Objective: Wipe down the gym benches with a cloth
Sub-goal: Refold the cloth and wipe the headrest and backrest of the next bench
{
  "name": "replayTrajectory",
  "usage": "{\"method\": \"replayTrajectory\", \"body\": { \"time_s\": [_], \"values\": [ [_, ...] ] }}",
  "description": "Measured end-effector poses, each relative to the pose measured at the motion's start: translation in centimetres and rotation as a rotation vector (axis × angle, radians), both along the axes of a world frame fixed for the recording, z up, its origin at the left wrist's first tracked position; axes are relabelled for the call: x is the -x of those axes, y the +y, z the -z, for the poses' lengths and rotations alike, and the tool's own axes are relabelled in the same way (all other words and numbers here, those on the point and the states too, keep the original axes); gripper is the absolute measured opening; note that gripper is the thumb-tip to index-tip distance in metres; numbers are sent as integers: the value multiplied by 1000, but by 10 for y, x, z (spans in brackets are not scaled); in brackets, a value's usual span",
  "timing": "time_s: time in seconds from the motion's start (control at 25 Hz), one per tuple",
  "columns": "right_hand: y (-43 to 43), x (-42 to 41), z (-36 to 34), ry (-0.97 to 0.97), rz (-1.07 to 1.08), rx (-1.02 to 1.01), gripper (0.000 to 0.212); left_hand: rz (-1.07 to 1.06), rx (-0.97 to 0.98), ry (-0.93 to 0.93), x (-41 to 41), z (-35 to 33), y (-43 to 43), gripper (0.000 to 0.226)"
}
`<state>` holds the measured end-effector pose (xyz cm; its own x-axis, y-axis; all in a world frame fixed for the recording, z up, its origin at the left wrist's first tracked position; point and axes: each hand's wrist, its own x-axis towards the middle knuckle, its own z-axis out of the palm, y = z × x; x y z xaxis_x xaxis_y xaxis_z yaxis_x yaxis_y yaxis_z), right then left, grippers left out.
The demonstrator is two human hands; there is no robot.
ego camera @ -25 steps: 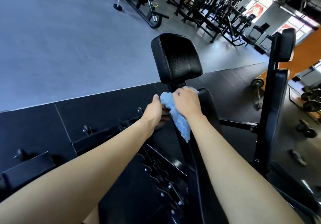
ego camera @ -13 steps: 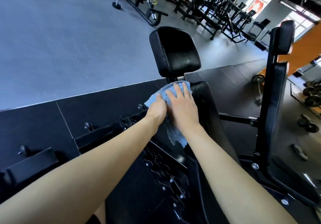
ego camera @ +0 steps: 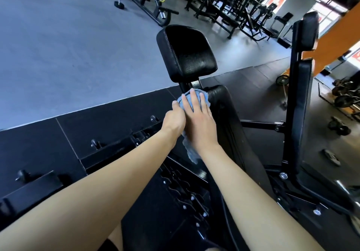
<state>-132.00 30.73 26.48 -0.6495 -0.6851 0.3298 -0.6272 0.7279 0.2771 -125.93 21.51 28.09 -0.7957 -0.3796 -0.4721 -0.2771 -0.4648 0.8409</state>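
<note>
Standing close, I see two bare forearms reach out over the black frame toward the inclined bench pad. The left hand sits at the pad's left edge against the blue cloth. Its fingers are tucked out of sight, so I cannot tell whether its grip closes on the cloth. The right hand lies flat on top, grip apart, fingers straight and spread, pressing the cloth onto the pad's top end, with a tail hanging down the left edge. The pad's long axis runs from those fingertips back down toward the person, so I judge the next stroke is a pull along it, led by the right hand. Just beyond stands the head pad, then grey floor and rows of machines.
</note>
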Motion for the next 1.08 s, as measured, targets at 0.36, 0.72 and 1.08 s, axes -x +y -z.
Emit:
{"method": "replayTrajectory", "body": {
  "time_s": [0.36,0.72,1.08],
  "values": [
    [45,-11,5,-185,-126,39,71,0,17,-4,5,7,-9,70],
    [4,35,-37,-512,58,321,50,0,147,34,10,-3,-17,60],
    [60,6,-7,-513,292,517,66,-70,162,-13,32,3,-10,59]
  ]
}}
